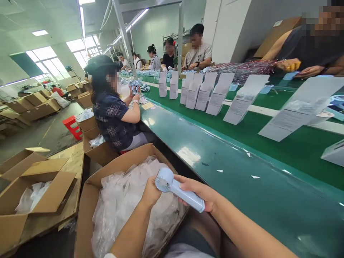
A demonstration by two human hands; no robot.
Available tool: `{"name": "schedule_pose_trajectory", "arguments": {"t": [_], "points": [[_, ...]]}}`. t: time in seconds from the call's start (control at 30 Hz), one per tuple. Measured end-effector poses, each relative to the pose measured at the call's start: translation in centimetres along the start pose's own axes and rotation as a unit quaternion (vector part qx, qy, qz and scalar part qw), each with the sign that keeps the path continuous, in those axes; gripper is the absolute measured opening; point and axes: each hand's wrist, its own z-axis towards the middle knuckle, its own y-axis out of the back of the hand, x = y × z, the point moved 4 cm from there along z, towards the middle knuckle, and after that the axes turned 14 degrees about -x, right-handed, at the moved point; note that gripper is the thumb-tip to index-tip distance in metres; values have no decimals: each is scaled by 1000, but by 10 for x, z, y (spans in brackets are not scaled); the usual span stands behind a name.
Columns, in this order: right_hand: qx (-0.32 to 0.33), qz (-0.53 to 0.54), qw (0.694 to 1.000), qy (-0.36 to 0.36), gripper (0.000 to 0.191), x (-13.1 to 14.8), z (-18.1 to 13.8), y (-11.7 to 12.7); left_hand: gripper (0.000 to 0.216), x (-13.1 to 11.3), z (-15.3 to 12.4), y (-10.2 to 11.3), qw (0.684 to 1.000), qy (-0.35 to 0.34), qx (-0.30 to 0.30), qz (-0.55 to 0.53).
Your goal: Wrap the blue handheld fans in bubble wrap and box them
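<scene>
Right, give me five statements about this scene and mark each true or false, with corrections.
1. The right hand holds the pale blue handheld fan by its handle. True.
2. The left hand is empty. False: it holds the fan at its round head.
3. The large open cardboard box by the person's hands contains clear plastic bags. True.
4. The printed white boxes are all on the floor. False: they stand in a row on the green belt.
5. In the picture, the red stool is to the right of the seated co-worker in the plaid top. False: it is to the left.
</scene>
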Motion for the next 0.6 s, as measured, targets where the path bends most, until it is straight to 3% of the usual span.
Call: {"name": "schedule_pose_trajectory", "arguments": {"t": [0.1, 0.2, 0.27, 0.47, 0.53, 0.6], "points": [[35, -22, 999, -11, 73, -25, 1, -9, 25, 9, -26, 19, 996, 67, -22, -49], [39, -52, 998, 0, 62, -37, -1, -13, 29, 18, -43, 46, 980, 118, -123, -101], [13, -63, 998, 4, 56, -44, -5, -13, 32, 20, -51, 60, 971, 113, -175, -120], [-66, -71, 995, 9, 46, -56, -19, -14, 23, 8, -64, 64, 983, 27, -167, -71], [-89, -51, 995, 17, 44, -56, -21, -11, 14, -2, -68, 60, 989, -59, -138, 11], [-122, -31, 992, 24, 44, -62, -24, -4, 12, -13, -78, 52, 978, -161, -70, 110]]}}
